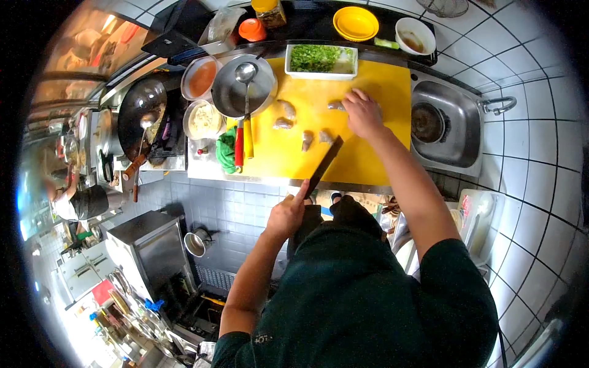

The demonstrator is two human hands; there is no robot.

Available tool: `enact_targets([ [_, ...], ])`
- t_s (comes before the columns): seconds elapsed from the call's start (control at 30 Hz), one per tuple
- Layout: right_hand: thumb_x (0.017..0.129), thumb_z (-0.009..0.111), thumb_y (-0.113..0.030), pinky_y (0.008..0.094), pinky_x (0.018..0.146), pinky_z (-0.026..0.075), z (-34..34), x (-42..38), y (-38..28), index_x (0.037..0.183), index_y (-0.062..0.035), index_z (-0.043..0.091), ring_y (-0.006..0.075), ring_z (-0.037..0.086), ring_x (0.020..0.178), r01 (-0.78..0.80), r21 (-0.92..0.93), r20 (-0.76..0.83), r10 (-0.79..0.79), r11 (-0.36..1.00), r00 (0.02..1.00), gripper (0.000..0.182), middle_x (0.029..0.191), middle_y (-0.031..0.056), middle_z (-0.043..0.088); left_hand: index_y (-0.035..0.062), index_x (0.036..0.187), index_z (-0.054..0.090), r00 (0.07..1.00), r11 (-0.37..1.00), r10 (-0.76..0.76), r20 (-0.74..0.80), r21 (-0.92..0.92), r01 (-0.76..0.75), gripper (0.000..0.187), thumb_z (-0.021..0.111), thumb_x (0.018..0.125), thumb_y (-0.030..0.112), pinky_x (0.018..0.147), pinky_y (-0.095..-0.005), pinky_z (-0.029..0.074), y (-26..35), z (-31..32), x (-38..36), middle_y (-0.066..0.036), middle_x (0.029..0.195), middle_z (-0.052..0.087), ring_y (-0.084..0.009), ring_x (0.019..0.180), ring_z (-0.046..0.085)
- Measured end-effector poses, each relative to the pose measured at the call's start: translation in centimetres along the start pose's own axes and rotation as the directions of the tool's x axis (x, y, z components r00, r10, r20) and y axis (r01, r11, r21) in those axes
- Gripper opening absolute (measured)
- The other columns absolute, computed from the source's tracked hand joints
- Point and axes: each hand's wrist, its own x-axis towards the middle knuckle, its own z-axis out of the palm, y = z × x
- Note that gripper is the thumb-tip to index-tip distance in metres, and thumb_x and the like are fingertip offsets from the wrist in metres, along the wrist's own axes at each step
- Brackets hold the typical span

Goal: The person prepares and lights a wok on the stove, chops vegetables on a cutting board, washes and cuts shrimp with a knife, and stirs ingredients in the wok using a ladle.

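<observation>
A dark-bladed knife [325,164] is held by its handle in my left hand [287,216] at the board's front edge, its tip pointing up and right over the yellow cutting board [380,165]. Farther back, my right hand [364,115] rests palm down on the board with fingers somewhat apart, touching or beside a greyish piece [335,105]; what lies beneath the palm is hidden. More greyish raw pieces lie left of it: some near the bowls [286,109], one in the middle [307,140], and another by the knife tip [325,137].
A white tray of chopped greens [321,61] stands at the back edge. Left are a metal bowl with a ladle [232,92], a green cloth [226,150] and a wok [138,116]. A sink [460,132] is at right. Another person [67,202] stands far left.
</observation>
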Motion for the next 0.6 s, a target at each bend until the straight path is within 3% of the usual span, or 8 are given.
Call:
enact_targets([
  [0.1, 0.085, 0.067, -0.012, 0.0458, 0.101, 0.042, 0.8, 1.2, -0.1, 0.1, -0.0063, 0.067, 0.0333, 0.057, 0.109, 0.095, -0.021, 0.25, -0.087, 0.995, 0.964, 0.016, 0.105, 0.0102, 0.065, 0.0173, 0.157, 0.025, 0.985, 0.994, -0.111, -0.131, -0.02, 0.11, 0.073, 0.057, 0.092, 0.008, 0.061, -0.0489, 0.054, -1.8, 0.2, 0.2, -0.02, 0.08, 0.064, -0.0389, 0.065, 0.064],
  [0.2, 0.082, 0.07, -0.012, 0.0454, 0.098, 0.044, 2.9, 0.3, -2.9, 0.098, -0.0087, 0.068, 0.0326, 0.058, 0.102, 0.139, 0.2, 0.276, -0.192, 0.97, 0.942, 0.016, 0.1, 0.0101, 0.065, 0.0159, 0.157, 0.023, 0.951, 0.976, -0.213, -0.226, -0.005, 0.217, 0.077, 0.059, 0.09, 0.007, 0.062, -0.0485, 0.053, -2.5, -0.5, 0.8, -0.019, 0.08, 0.063, -0.0382, 0.067, 0.064],
  [0.23, 0.08, 0.074, -0.013, 0.0449, 0.096, 0.045, 2.6, -0.2, -4.5, 0.101, -0.0104, 0.068, 0.0326, 0.059, 0.1, 0.196, 0.186, 0.258, -0.241, 0.963, 0.936, 0.022, 0.097, 0.01, 0.065, 0.0158, 0.157, 0.022, 0.953, 0.978, -0.199, -0.229, 0.008, 0.206, 0.078, 0.06, 0.089, 0.007, 0.061, -0.0486, 0.053, -2.5, -0.8, 0.9, -0.018, 0.08, 0.063, -0.038, 0.067, 0.064],
  [0.33, 0.08, 0.073, -0.012, 0.0449, 0.095, 0.046, -0.6, -2.0, -7.0, 0.103, -0.0083, 0.068, 0.0327, 0.059, 0.103, -0.012, 0.299, 0.217, -0.055, 0.954, 0.975, 0.024, 0.1, 0.0112, 0.065, 0.0159, 0.157, 0.024, 0.951, 0.984, -0.164, -0.263, 0.021, 0.175, 0.08, 0.061, 0.087, 0.007, 0.059, -0.0487, 0.053, -1.3, -1.5, 0.7, -0.018, 0.08, 0.062, -0.0374, 0.066, 0.064],
  [0.43, 0.079, 0.071, -0.009, 0.0494, 0.089, 0.045, 0.1, -4.2, -6.3, 0.103, -0.0043, 0.065, 0.0372, 0.059, 0.102, 0.0, 0.312, 0.044, -0.015, 0.95, 0.999, 0.025, 0.1, 0.0155, 0.064, 0.0154, 0.155, 0.029, 0.96, 0.991, -0.096, -0.264, 0.066, 0.117, 0.079, 0.062, 0.084, 0.004, 0.057, -0.0471, 0.053, 0.2, -1.2, 0.9, -0.015, 0.078, 0.059, -0.0353, 0.063, 0.062],
  [0.53, 0.079, 0.069, -0.007, 0.0455, 0.091, 0.048, -0.5, -5.4, -5.6, 0.105, -0.0043, 0.066, 0.0351, 0.06, 0.103, -0.051, 0.212, 0.16, 0.016, 0.976, 0.987, 0.026, 0.107, 0.0141, 0.065, 0.015, 0.155, 0.029, 0.956, 0.998, -0.031, -0.292, 0.051, 0.048, 0.079, 0.062, 0.085, 0.005, 0.056, -0.0465, 0.054, 1.7, -1.6, 2.0, -0.015, 0.078, 0.058, -0.0345, 0.062, 0.062],
  [0.6, 0.08, 0.068, -0.006, 0.0456, 0.09, 0.049, 0.2, -6.0, -4.8, 0.105, -0.0039, 0.067, 0.0357, 0.061, 0.101, -0.069, 0.261, 0.095, 0.045, 0.963, 0.994, 0.026, 0.106, 0.0144, 0.066, 0.0144, 0.156, 0.028, 0.938, 0.999, 0.022, -0.345, 0.041, -0.008, 0.079, 0.062, 0.085, 0.006, 0.056, -0.0464, 0.054, 3.0, -2.3, 2.5, -0.015, 0.078, 0.059, -0.0341, 0.06, 0.062],
])
